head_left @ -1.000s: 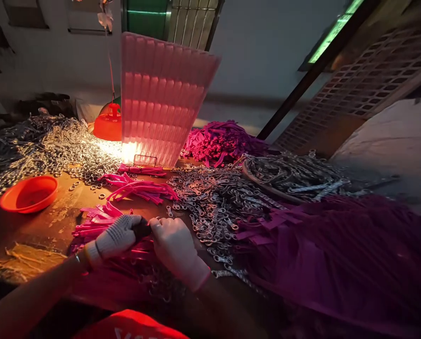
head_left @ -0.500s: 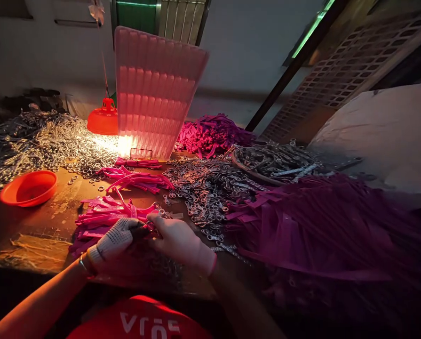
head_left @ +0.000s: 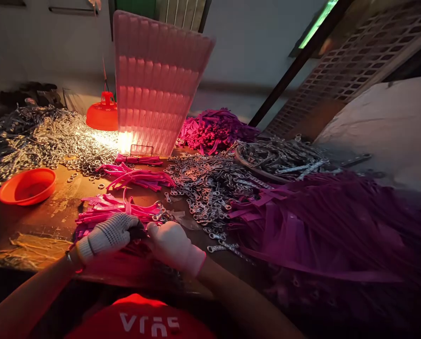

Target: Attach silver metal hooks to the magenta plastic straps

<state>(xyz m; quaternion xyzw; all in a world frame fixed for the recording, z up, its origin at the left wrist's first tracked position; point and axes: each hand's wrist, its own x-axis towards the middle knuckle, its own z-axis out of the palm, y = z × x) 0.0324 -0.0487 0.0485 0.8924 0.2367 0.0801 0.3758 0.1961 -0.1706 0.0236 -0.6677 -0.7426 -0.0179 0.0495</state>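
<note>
My left hand (head_left: 111,234), in a white knit glove with dark dots and dark fingertips, is closed in a pinch over the near side of a bundle of pink straps (head_left: 106,209). Facing it, my right hand (head_left: 173,245), in a plain white glove, has its fingers curled and its thumb toward the left fingertips. Whatever sits between the two hands is dark and mostly hidden. Just beyond my right hand, chain pieces with metal rings (head_left: 162,213) lie at the right end of the strap bundle.
A lit red lamp (head_left: 102,115) hangs beside an upright ribbed panel (head_left: 161,84). Metal link pieces pile up at left (head_left: 48,136) and centre (head_left: 210,188). A red bowl (head_left: 28,187) stands left; a large purple strap heap (head_left: 319,221) fills the right.
My right hand has drawn slightly lower and left, its fingers curled more tightly. My left hand has shifted a little, still close to the right. The camera view has tilted slightly.
</note>
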